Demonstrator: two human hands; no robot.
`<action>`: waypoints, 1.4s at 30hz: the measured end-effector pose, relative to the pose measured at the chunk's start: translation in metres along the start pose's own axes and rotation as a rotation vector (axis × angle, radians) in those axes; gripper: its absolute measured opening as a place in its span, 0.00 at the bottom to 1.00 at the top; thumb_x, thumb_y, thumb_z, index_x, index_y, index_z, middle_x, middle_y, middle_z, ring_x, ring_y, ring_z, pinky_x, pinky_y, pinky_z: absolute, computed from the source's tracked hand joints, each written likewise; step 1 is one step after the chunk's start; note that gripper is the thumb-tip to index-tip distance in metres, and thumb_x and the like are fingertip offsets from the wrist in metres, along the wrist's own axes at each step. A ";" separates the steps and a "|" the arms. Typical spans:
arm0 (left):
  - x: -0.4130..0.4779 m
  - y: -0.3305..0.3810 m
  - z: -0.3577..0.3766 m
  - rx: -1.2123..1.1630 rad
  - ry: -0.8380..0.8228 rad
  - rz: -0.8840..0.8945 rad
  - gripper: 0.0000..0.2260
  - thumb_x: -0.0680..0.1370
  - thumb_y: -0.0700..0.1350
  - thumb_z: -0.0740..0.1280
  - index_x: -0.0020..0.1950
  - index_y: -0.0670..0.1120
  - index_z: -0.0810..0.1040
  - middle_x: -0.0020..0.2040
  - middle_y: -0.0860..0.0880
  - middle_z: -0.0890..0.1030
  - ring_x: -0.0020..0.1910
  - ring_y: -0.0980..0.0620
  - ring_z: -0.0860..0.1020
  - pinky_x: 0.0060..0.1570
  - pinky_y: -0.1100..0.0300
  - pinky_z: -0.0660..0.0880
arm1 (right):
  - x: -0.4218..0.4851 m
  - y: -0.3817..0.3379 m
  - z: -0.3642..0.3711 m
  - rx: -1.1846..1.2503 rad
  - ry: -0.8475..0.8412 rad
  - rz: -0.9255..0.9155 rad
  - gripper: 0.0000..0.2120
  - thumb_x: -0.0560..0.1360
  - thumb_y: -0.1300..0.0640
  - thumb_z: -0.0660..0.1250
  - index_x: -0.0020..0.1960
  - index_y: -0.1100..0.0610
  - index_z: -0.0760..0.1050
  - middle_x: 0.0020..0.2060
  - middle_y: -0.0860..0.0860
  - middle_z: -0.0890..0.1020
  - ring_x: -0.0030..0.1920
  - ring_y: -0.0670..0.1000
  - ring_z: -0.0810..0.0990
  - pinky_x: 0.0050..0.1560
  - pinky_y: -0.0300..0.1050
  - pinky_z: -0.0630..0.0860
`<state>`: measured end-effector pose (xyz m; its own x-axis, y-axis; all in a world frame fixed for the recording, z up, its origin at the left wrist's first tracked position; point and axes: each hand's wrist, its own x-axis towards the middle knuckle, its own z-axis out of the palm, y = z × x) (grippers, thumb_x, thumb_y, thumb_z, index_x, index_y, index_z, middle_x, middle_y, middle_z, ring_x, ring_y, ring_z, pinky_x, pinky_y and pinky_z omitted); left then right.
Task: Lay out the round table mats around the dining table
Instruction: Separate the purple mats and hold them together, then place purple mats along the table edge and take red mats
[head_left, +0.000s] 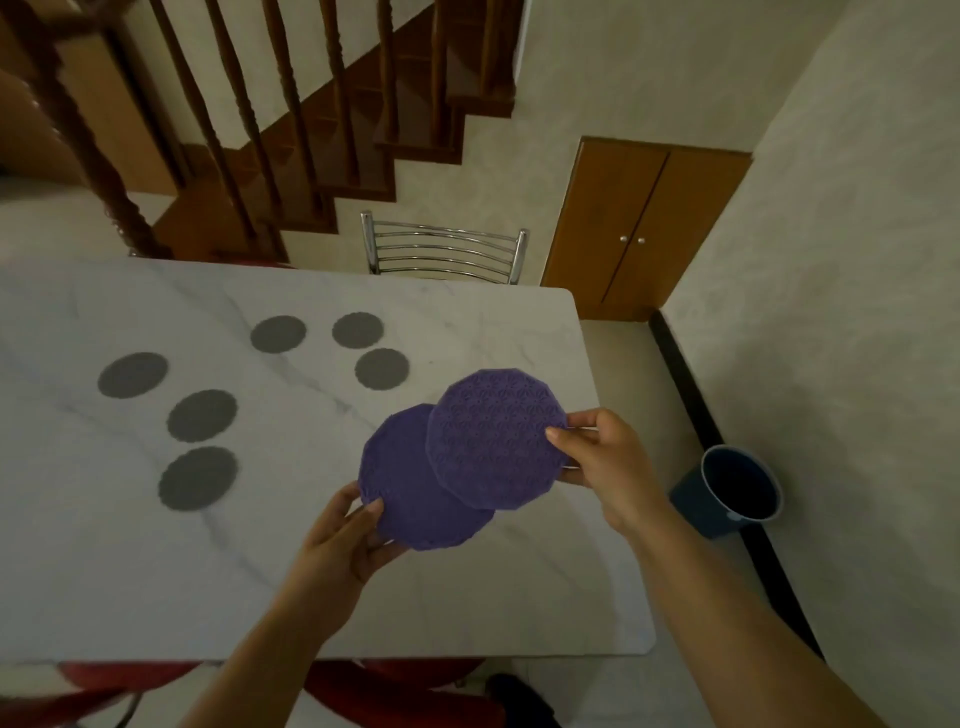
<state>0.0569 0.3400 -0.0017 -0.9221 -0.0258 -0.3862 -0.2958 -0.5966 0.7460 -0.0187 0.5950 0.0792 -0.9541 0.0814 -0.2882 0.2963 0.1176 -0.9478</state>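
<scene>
Our bare forearms rise from the bottom edge and meet over the near right part of the bench (156, 571), a white slab with grey marble veining and rounded corners. On its left and middle, six grey mats (201, 422) lie flat and apart: thin round discs with scalloped rims, three in a loose line at left and three clustered farther back. Our left hand (358, 530) pinches the lower purple mat (410, 499) at its near left rim, thumb on top, fingers curled beneath. This mat is many-sided rather than truly round, with a fine embossed lattice. Overlapping its right half is the upper purple mat (496, 439), the same shape, pressed with a star-and-flower pattern. Our right hand (597, 457) pinches it at the right rim, thumb on its face, fingers behind. We hold both mats above the bench top. Beyond the far edge stands a chrome slat-backed chair (444, 249); a blue bucket (737, 488) sits on the floor at right.
</scene>
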 end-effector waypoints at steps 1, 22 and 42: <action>0.003 -0.001 0.001 -0.004 0.029 0.007 0.10 0.78 0.36 0.60 0.58 0.44 0.73 0.48 0.46 0.86 0.43 0.47 0.85 0.40 0.53 0.82 | 0.009 0.001 -0.009 0.009 -0.008 0.008 0.08 0.74 0.62 0.68 0.51 0.62 0.72 0.42 0.54 0.82 0.36 0.47 0.83 0.31 0.38 0.79; 0.056 -0.025 0.042 -0.066 0.261 0.092 0.12 0.77 0.37 0.60 0.58 0.46 0.76 0.52 0.45 0.85 0.46 0.46 0.84 0.44 0.51 0.82 | 0.246 0.102 -0.051 -0.105 0.234 0.266 0.11 0.73 0.64 0.68 0.53 0.69 0.75 0.51 0.63 0.81 0.51 0.61 0.81 0.47 0.57 0.79; 0.051 -0.023 0.048 -0.123 0.189 0.082 0.11 0.78 0.35 0.58 0.57 0.45 0.75 0.51 0.45 0.84 0.46 0.46 0.84 0.45 0.50 0.82 | 0.168 0.055 -0.016 -0.468 -0.191 -0.075 0.17 0.77 0.56 0.64 0.65 0.57 0.73 0.60 0.55 0.79 0.59 0.54 0.78 0.63 0.48 0.72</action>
<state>0.0042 0.3911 -0.0124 -0.8751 -0.2212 -0.4305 -0.1785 -0.6792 0.7119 -0.1620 0.6314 -0.0195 -0.9513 -0.1215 -0.2833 0.1729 0.5505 -0.8167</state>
